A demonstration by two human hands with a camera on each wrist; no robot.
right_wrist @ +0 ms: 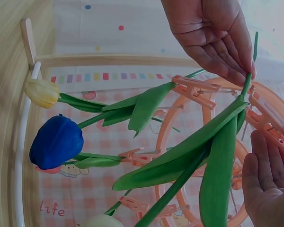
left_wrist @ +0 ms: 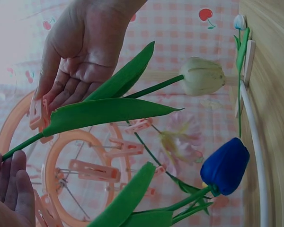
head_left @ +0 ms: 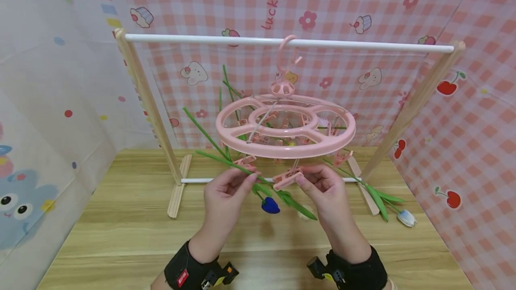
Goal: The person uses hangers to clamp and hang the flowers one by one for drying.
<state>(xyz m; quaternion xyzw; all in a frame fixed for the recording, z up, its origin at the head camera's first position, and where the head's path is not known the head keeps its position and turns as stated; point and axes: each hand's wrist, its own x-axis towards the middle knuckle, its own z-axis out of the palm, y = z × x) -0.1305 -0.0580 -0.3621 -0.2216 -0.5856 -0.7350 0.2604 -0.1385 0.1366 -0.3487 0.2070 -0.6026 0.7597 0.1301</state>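
My left hand pinches the green stem of an artificial white tulip between thumb and fingers. Its long leaves slant down to the right, below a pink drying hanger. On the right, my right hand grips a pink clothespin hanging from the hanger's front edge. The stem crosses close beside this clothespin, overlapping it in the left wrist view. A blue tulip hangs head down behind the stem, its leaves partly covered by the white tulip in the head view.
The hanger's hook sits over a white bar on a wooden stand. A white-and-blue tulip hangs at the right, and a yellow tulip at the left. Several other clothespins hang under the ring. Below lies a wooden tabletop.
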